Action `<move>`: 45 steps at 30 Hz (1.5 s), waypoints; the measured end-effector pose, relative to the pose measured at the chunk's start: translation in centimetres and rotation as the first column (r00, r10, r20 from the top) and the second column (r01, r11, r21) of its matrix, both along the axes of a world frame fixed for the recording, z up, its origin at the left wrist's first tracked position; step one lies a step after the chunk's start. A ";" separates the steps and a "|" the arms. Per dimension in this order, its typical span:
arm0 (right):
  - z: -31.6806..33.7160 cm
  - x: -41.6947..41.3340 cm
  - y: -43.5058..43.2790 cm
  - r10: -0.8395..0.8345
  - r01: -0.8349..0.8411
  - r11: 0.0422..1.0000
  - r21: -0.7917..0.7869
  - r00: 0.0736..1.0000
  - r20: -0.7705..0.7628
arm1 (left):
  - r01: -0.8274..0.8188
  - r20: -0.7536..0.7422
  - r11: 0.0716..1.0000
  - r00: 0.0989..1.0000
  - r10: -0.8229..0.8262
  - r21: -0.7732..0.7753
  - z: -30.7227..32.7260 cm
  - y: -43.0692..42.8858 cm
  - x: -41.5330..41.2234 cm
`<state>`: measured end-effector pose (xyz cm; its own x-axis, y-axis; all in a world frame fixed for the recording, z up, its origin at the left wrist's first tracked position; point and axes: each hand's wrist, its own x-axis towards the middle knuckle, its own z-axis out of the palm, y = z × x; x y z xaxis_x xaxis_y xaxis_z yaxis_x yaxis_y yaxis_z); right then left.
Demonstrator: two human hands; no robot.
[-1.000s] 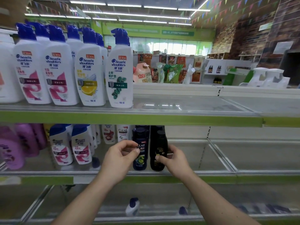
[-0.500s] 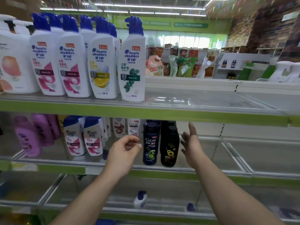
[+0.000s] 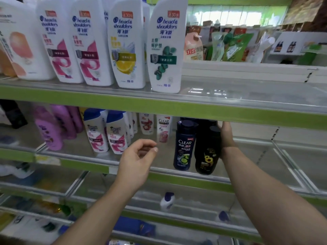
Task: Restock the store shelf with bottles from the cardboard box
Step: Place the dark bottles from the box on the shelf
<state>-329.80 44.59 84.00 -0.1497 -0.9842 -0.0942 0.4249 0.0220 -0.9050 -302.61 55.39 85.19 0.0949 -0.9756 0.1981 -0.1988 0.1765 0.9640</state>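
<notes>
Toppling threatens the black plastic sunflower-label bottle [image 3: 207,152] if the right hand [image 3: 227,138], fingers flat against its side, shoves too hard; the left hand [image 3: 139,160] hovers loosely curled, empty.

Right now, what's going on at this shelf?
A person is stocking shampoo on the middle shelf. The right hand lies flat against the right side of the black sunflower bottle, which stands upright at the shelf front beside the dark blue CLEAR bottle. The left hand hovers in front of the shelf, fingers loosely curled, holding nothing. The cardboard box is not in view.
</notes>
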 end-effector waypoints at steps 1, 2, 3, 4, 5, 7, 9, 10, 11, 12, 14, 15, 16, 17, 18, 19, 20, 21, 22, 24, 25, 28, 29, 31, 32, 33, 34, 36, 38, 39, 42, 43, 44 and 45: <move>-0.2 0.1 -0.2 0.014 -0.013 1.000 -0.011 1.000 0.018 | -0.005 0.000 1.000 1.000 0.005 0.002 0.0 -0.1 0.3; -0.4 0.1 -0.5 0.012 -0.011 1.000 -0.016 0.999 0.030 | -0.009 0.000 1.000 1.000 0.009 0.002 0.0 -0.1 0.5; -0.4 0.2 -0.5 0.008 -0.007 1.000 -0.012 0.999 0.036 | -0.013 -0.003 1.000 1.000 0.013 0.002 -0.1 -0.2 0.6; -0.4 0.3 -0.5 0.014 -0.014 1.000 -0.009 0.999 0.042 | -0.016 -0.011 1.000 1.000 0.016 0.000 0.0 -0.2 0.7; -0.4 0.3 -0.6 0.028 -0.027 1.000 -0.010 0.999 0.037 | -0.019 -0.021 1.000 1.000 0.019 -0.002 0.0 -0.3 0.8; -0.7 0.1 -0.9 0.056 -0.056 0.998 -0.013 0.998 0.030 | -0.017 -0.033 1.000 0.999 0.017 -0.004 0.1 -0.4 0.7; -0.8 0.1 -1.1 0.074 -0.073 0.997 -0.023 0.997 0.024 | -0.010 -0.040 1.000 0.999 0.009 -0.007 0.0 -0.6 0.6; -0.8 0.1 -1.1 0.073 -0.073 0.997 -0.029 0.997 0.022 | -0.008 -0.047 1.000 0.999 0.007 -0.008 0.0 -0.7 0.5; -0.7 0.1 -1.0 0.075 -0.075 0.997 -0.033 0.997 0.013 | -0.008 -0.053 1.000 0.999 0.007 -0.009 0.0 -0.8 0.4; -0.7 0.2 -1.0 0.085 -0.085 0.996 -0.042 0.996 0.020 | -0.006 -0.054 1.000 0.999 0.006 -0.008 -0.1 -0.9 0.3; -0.9 0.1 -1.1 0.097 -0.096 0.994 -0.047 0.995 0.031 | -0.002 -0.048 1.000 0.999 0.002 -0.008 -0.2 -1.1 0.2; -0.9 0.2 -1.2 0.102 -0.100 0.994 -0.049 0.994 0.037 | -0.004 -0.047 1.000 0.999 0.003 -0.009 -0.2 -1.1 0.2; -0.9 0.2 -1.2 0.109 -0.106 0.993 -0.059 0.993 0.045 | -0.007 -0.047 1.000 0.999 0.007 -0.009 -0.2 -1.2 0.1; -0.8 0.4 -1.1 0.131 -0.127 0.989 -0.075 0.990 0.051 | -0.012 -0.047 1.000 0.999 0.011 -0.010 -0.3 -1.3 0.1; -0.6 0.5 -1.0 0.158 -0.152 0.984 -0.091 0.985 0.068 | -0.013 -0.046 1.000 0.999 0.012 -0.012 -0.3 -1.3 0.0; -0.6 0.6 -0.9 0.181 -0.171 0.979 -0.107 0.980 0.088 | -0.012 -0.045 1.000 0.999 0.012 -0.013 -0.3 -1.3 0.0; -0.4 0.8 -0.8 0.189 -0.176 0.977 -0.118 0.975 0.118 | -0.011 -0.045 1.000 0.999 0.011 -0.012 -0.3 -1.3 0.0; -0.3 0.8 -0.5 0.191 -0.176 0.976 -0.126 0.974 0.122 | -0.011 -0.044 1.000 0.999 0.010 -0.010 -0.4 -1.3 0.0; 0.0 1.1 -0.4 0.185 -0.170 0.977 -0.128 0.976 0.116 | -0.010 -0.044 1.000 0.999 0.010 -0.009 -0.5 -1.3 0.0; 0.2 1.2 -0.4 0.131 -0.124 0.989 -0.074 0.988 0.086 | -0.012 -0.050 1.000 0.999 0.012 -0.010 -0.6 -1.2 0.0; 0.2 1.1 -0.4 0.056 -0.053 0.998 -0.039 0.996 0.067 | -0.013 -0.052 1.000 0.999 0.013 -0.008 -0.7 -1.2 0.0; -0.4 -0.3 0.5 -0.165 0.163 0.984 0.066 0.986 0.023 | -0.011 -0.061 1.000 0.998 0.011 -0.009 -0.8 -1.1 0.0; -0.5 -0.6 1.3 -0.220 0.214 0.970 0.113 0.974 0.052 | -0.012 -0.066 1.000 0.998 0.011 -0.012 -0.9 -1.1 0.0; -1.0 -0.6 3.9 -0.265 0.255 0.958 0.133 0.962 0.063 | -0.011 -0.071 1.000 0.997 0.010 -0.016 -1.0 -1.2 -0.2; -1.3 -0.3 5.2 -0.278 0.271 0.957 0.104 0.958 0.063 | -0.010 -0.071 1.000 0.997 0.008 -0.019 -1.0 -1.3 -0.3; -1.4 0.2 6.5 -0.283 0.279 0.958 0.073 0.958 0.053 | -0.009 -0.069 1.000 0.998 0.008 -0.021 -1.1 -1.4 -0.5; -1.3 0.9 7.6 -0.259 0.257 0.964 0.064 0.965 0.037 | -0.007 -0.069 1.000 0.998 0.006 -0.019 -1.1 -1.4 -0.7; -0.9 2.4 8.7 -0.214 0.214 0.973 0.082 0.977 -0.012 | 0.003 -0.079 1.000 0.997 -0.004 -0.018 -1.2 -1.4 -1.2; -0.2 3.7 8.9 -0.226 0.230 0.969 0.093 0.973 -0.052 | 0.018 -0.090 0.999 0.996 -0.021 -0.028 -1.3 -1.3 -1.6; -0.2 4.0 8.7 -0.241 0.244 0.965 0.099 0.970 -0.042 | 0.025 -0.093 0.999 0.995 -0.028 -0.033 -1.3 -1.2 -1.7; 0.1 4.6 8.5 -0.267 0.273 0.953 0.135 0.962 -0.060 | 0.034 -0.104 0.998 0.994 -0.039 -0.045 -1.1 -1.0 -1.7; 0.2 4.8 8.5 -0.268 0.275 0.949 0.152 0.961 -0.066 | 0.033 -0.105 0.998 0.994 -0.038 -0.047 -1.1 -0.9 -1.6; 0.2 5.0 8.4 -0.264 0.273 0.948 0.166 0.962 -0.072 | 0.030 -0.108 0.998 0.994 -0.035 -0.050 -1.1 -0.9 -1.4; 0.1 5.1 8.3 -0.263 0.273 0.946 0.173 0.962 -0.076 | 0.025 -0.111 0.998 0.993 -0.031 -0.052 -1.2 -0.9 -1.1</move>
<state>-324.71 52.86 84.10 -0.4146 -0.8745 -0.2519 0.3911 0.0787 -0.9170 -303.75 54.49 83.98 0.0923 -0.9673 0.2364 -0.0843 0.2289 0.9698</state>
